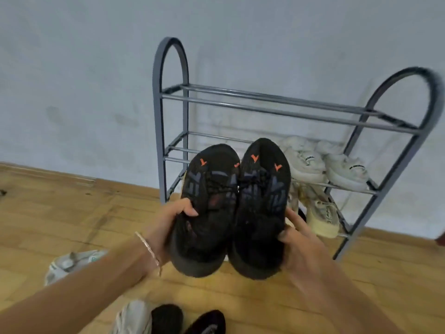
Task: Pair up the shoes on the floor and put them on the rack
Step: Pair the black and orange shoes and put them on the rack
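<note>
Carrying matched black sneakers (234, 203) side by side toward the rack (289, 109), left hand (166, 227) and right hand (298, 247) each gripping one; next, setting both on a free tier.

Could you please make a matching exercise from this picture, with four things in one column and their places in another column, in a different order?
Things:
1. black shoes with orange marks
2. white shoes
3. yellowish shoe
4. top shelf

Places or states:
A. on the rack's lowest level
B. bare, nothing on it
C. held side by side, one in the left hand and one in the right hand
D. on the middle shelf, right part

Pairs: 1-C, 2-D, 3-A, 4-B
</note>
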`<move>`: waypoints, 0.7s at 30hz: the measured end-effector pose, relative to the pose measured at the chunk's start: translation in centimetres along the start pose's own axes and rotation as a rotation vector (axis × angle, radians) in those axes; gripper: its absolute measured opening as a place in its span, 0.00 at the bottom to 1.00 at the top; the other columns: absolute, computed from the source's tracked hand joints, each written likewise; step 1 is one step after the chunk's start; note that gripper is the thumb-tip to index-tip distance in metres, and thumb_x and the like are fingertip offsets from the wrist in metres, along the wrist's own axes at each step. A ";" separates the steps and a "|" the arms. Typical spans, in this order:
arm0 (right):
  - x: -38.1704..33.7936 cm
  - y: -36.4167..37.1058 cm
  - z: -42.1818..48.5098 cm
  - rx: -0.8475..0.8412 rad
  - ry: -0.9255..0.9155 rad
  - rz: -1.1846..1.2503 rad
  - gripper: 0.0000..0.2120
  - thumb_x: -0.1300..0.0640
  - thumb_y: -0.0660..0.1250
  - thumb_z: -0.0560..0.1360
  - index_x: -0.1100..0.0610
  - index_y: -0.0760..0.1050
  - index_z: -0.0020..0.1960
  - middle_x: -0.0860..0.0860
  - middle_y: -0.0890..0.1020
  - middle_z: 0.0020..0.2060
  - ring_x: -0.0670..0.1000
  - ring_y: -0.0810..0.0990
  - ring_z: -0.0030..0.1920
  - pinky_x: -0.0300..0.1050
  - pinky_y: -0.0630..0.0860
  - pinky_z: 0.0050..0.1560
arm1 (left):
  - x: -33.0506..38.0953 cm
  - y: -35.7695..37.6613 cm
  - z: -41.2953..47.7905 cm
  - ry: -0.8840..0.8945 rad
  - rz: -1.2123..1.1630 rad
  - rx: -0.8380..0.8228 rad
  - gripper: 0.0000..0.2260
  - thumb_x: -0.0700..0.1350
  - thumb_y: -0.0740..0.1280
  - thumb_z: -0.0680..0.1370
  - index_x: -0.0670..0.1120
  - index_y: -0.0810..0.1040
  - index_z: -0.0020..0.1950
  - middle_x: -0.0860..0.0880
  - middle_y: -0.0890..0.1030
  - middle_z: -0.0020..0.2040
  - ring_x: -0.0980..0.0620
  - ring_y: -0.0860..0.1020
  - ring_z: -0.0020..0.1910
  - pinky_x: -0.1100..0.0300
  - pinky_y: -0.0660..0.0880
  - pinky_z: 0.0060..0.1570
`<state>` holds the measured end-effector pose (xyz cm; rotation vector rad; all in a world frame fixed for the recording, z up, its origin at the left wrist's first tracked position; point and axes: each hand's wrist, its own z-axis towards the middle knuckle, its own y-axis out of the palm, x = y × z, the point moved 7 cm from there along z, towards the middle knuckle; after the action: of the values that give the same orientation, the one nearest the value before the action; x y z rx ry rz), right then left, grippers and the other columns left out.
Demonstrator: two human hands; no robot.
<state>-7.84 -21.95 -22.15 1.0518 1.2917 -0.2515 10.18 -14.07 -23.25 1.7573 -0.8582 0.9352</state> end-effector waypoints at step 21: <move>-5.4 1.9 21.2 0.310 0.135 -0.298 0.07 0.65 0.58 0.79 0.60 0.72 0.45 0.57 0.76 0.45 0.54 0.74 0.44 0.53 0.71 0.54 | 16.5 -6.9 17.8 0.157 0.837 0.650 0.14 0.39 0.58 0.79 0.35 0.75 0.61 0.37 0.76 0.50 0.40 0.74 0.49 0.55 0.68 0.49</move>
<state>5.66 -38.86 -18.49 1.1474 1.5659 -0.6319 27.67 -30.91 -16.47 1.8004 -1.3161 2.0539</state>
